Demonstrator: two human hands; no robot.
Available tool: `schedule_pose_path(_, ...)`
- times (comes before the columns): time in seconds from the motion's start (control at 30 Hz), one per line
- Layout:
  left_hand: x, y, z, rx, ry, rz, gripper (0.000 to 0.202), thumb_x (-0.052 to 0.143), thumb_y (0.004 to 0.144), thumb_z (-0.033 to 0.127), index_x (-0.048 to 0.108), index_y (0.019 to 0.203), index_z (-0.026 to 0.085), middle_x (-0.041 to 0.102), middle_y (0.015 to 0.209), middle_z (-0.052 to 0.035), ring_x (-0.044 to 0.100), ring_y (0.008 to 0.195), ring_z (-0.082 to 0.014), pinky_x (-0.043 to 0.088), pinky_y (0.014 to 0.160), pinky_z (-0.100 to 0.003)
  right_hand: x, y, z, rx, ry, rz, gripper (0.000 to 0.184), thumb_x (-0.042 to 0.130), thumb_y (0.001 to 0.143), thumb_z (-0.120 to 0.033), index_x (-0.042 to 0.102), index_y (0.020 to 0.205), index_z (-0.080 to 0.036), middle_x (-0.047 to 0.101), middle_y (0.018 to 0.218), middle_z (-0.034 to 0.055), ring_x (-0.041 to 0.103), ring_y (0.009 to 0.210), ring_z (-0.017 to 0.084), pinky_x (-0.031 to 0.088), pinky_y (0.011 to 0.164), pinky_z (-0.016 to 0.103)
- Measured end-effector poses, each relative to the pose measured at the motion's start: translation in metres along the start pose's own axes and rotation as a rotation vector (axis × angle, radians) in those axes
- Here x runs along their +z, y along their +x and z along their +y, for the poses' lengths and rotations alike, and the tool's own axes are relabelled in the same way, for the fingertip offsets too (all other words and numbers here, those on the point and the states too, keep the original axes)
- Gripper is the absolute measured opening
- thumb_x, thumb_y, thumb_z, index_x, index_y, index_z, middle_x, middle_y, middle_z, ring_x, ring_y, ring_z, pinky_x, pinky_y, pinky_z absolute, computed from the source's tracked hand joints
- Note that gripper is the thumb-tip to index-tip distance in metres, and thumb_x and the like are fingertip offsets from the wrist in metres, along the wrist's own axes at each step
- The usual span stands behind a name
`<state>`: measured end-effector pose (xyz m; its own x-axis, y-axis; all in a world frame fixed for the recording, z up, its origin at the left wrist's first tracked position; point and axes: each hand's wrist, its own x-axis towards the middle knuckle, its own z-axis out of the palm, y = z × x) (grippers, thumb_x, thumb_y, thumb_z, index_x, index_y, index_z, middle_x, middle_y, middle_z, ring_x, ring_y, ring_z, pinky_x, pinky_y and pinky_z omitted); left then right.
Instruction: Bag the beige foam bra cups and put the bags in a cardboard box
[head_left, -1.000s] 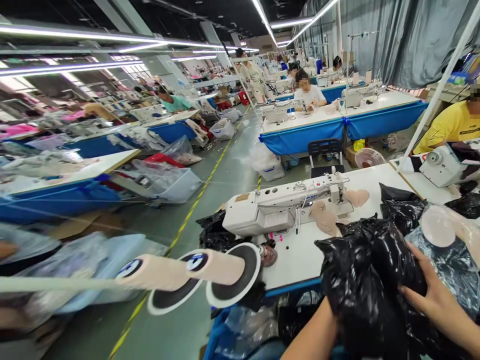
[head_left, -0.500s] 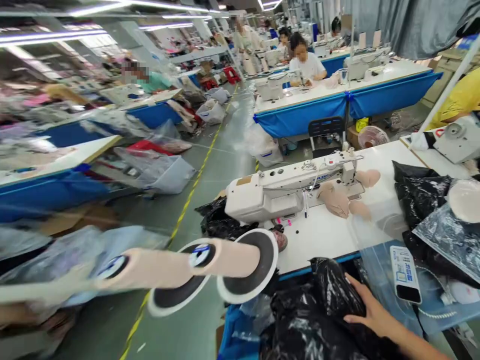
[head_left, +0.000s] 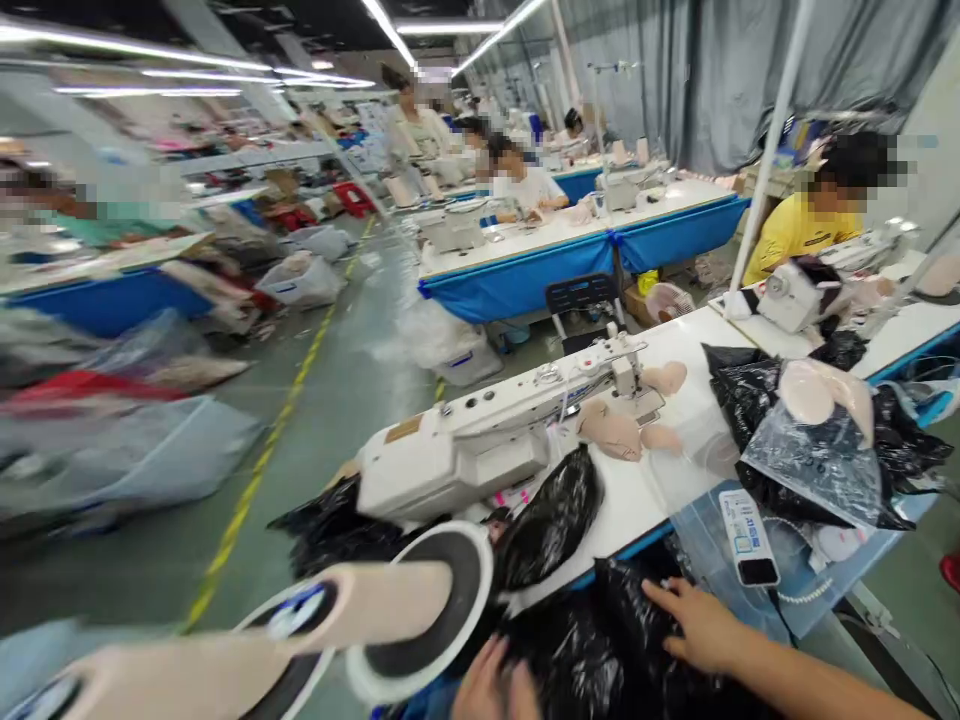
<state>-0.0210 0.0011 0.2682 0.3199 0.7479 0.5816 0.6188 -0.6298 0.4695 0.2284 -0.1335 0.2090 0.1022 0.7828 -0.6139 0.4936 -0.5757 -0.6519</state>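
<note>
A large black plastic bag (head_left: 574, 640) bulges at the bottom of the view, in front of the sewing table's edge. My right hand (head_left: 701, 625) grips this bag from its right side, fingers bent into the film. Low in the view, smeared by motion, my left hand (head_left: 495, 690) is against the bag's left side; its grip is unclear. Another black plastic bundle (head_left: 551, 520), perhaps part of the same bag, stands up at the table edge beside the white sewing machine (head_left: 457, 450). Beige cup-shaped fabric pieces (head_left: 611, 430) lie near the needle.
Two beige thread cones (head_left: 390, 605) on round stands jut in at lower left. Right of the machine are a phone-like white device (head_left: 748, 538) on blue plastic and black bags (head_left: 742, 400) with beige cups on top. A person in yellow (head_left: 806, 230) sits beyond; others work at farther tables.
The view has swung to the right. My left hand has come in at the bottom, and a black plastic bundle now rises beside the machine. My right hand stays on the bag.
</note>
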Motion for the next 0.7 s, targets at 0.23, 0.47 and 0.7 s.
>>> schedule_pose_path(0.23,0.106,0.091,0.038,0.044,0.449,-0.529,0.069,0.067,0.096,0.035,0.045,0.158,0.014,0.043,0.165,-0.0235,0.033,0.159,-0.0350,0.033,0.126,-0.052,-0.025,0.017,0.008,-0.099,-0.068,0.032,0.054,0.053,0.105,-0.032,0.054,0.153,-0.007,0.058,0.152,0.0250,0.056,0.142,0.036,0.038,0.123,0.058)
schedule_pose_path(0.47,0.151,0.144,0.027,-0.179,0.654,-0.701,0.084,0.070,0.087,0.019,0.038,0.164,0.018,0.044,0.161,-0.0309,0.059,0.134,-0.0455,0.051,0.101,-0.060,-0.084,-0.089,0.037,-0.327,0.052,0.510,0.041,0.041,0.110,-0.039,0.068,0.135,-0.024,0.071,0.136,0.0115,0.066,0.128,0.026,0.053,0.111,0.040)
schedule_pose_path(0.7,0.124,0.120,0.010,0.118,0.525,-0.587,0.068,0.052,0.093,0.014,0.046,0.160,0.020,0.064,0.143,-0.0205,0.070,0.116,-0.0350,0.058,0.093,-0.047,-0.192,-0.153,0.124,-0.147,0.204,1.301,0.031,0.061,0.099,-0.048,0.072,0.119,-0.027,0.073,0.119,0.0102,0.069,0.105,0.027,0.058,0.090,0.040)
